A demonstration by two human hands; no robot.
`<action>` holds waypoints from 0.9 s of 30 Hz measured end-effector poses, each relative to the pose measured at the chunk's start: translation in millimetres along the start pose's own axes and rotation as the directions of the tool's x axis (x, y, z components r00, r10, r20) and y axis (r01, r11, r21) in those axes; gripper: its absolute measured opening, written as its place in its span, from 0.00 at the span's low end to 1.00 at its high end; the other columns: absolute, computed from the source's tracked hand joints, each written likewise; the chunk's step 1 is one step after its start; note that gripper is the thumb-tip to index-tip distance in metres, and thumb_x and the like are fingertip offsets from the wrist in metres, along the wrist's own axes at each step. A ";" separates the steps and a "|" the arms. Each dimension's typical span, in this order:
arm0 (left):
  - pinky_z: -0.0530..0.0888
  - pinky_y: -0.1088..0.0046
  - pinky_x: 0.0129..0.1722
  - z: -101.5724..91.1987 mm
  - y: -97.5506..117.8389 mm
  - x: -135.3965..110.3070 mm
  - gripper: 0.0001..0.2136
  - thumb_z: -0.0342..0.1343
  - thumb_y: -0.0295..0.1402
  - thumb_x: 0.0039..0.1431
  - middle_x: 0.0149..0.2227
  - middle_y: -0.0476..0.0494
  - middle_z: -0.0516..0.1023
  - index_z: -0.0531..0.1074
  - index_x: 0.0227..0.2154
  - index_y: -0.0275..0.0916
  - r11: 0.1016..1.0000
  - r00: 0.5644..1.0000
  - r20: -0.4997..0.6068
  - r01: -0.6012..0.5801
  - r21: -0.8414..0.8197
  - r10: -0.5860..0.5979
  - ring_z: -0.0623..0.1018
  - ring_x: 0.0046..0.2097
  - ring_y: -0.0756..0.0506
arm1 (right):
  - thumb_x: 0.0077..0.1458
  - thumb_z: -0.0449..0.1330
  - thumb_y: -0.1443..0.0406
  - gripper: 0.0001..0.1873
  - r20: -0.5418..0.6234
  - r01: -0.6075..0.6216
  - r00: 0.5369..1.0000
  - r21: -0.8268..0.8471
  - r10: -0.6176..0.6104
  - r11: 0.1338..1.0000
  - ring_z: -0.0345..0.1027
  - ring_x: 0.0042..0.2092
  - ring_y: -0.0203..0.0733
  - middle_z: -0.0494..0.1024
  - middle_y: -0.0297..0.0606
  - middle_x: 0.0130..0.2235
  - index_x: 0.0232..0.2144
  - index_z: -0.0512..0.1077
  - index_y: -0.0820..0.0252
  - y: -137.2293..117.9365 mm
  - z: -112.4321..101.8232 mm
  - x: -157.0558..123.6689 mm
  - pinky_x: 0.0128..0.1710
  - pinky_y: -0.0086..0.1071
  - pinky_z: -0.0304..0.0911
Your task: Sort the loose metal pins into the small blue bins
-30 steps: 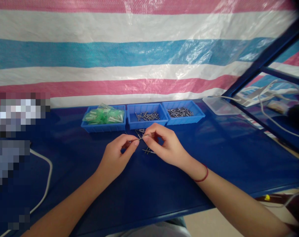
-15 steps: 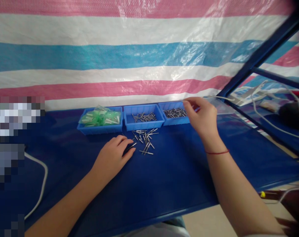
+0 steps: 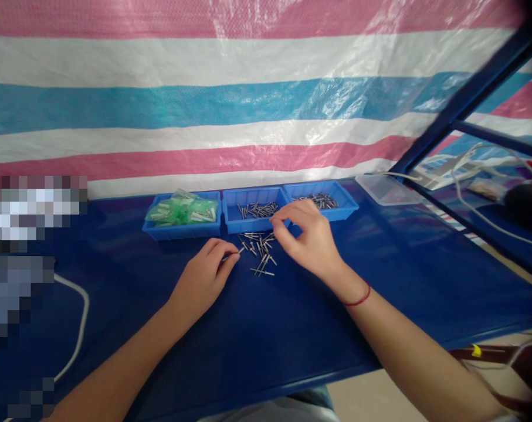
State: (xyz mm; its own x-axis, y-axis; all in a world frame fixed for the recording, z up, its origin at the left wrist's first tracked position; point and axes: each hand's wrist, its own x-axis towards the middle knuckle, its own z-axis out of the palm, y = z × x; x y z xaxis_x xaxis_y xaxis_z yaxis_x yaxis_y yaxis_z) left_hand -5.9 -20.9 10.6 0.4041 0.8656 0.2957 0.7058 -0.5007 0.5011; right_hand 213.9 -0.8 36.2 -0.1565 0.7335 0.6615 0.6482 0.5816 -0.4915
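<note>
Middle bin [image 3: 248,225]: blue, landmark for all entries, holding loose metal pieces [image 3: 261,210]. Change noted: right hand [image 3: 310,239], over the bin to the right a half-second ago, now hangs before the middle bin's right front corner; work, by judgement, is back at the pile. Right hand: thumb and forefinger tips together, load between them, if any, not discernible. Left hand [image 3: 203,272]: in front and left of the middle bin, pinched on one rivet [image 3: 241,250], tip showing. Rivets [image 3: 261,249]: loose pile, directly in front of the middle bin, between the hands. Left bin [image 3: 182,233]: beside the middle bin, heaped with green bags [image 3: 182,208]. Right bin [image 3: 345,212]: beside the middle bin's other side, more metal pieces, partly hidden by the right hand. Surface [image 3: 230,346]: dark blue, glossy, beneath all bins. Clear tray [image 3: 393,190]: well right of the middle bin. Striped sheet [image 3: 204,99]: hung behind it. Blue frame [image 3: 463,88]: far right of it. White cable [image 3: 86,310]: left and forward of it.
</note>
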 end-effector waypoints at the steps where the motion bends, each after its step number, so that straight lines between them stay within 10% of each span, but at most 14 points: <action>1: 0.71 0.72 0.41 -0.7 1.4 0.0 0.09 0.47 0.36 0.64 0.38 0.46 0.75 0.71 0.38 0.40 0.998 1.000 -0.017 0.023 -0.062 -0.024 0.75 0.38 0.47 | 0.53 0.57 0.69 0.05 0.064 0.006 0.998 0.065 -0.010 0.998 0.69 0.38 0.44 0.78 0.38 0.32 0.28 0.73 0.56 -8.2 4.8 -2.9 0.44 0.41 0.60; 7: 0.70 0.76 0.36 -3.4 8.9 -1.7 0.06 0.54 0.34 0.61 0.35 0.49 0.77 0.73 0.37 0.41 0.971 0.994 -0.075 0.056 -0.233 -0.075 0.74 0.33 0.50 | 0.57 0.58 0.64 0.06 0.317 -0.137 0.948 0.334 0.026 0.933 0.69 0.36 0.39 0.78 0.38 0.35 0.35 0.74 0.58 -24.5 21.2 -15.2 0.39 0.34 0.63; 27: 0.70 0.77 0.27 -2.5 12.2 -5.5 0.11 0.56 0.41 0.58 0.31 0.47 0.77 0.72 0.35 0.38 0.791 0.941 -0.094 0.217 -0.573 -0.326 0.74 0.27 0.51 | 0.57 0.58 0.59 0.10 0.501 -0.475 0.843 0.522 0.196 0.709 0.60 0.27 0.33 0.72 0.33 0.29 0.33 0.73 0.59 -20.1 29.4 -19.2 0.27 0.28 0.57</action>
State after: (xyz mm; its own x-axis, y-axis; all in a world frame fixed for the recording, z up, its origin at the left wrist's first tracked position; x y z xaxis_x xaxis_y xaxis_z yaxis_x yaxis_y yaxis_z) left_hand -0.9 -31.8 17.1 0.0953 0.9769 0.1913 0.3126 -0.2119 0.9260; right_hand 181.9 -16.2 16.7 -0.3786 0.9084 0.1772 0.1448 0.2473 -0.9581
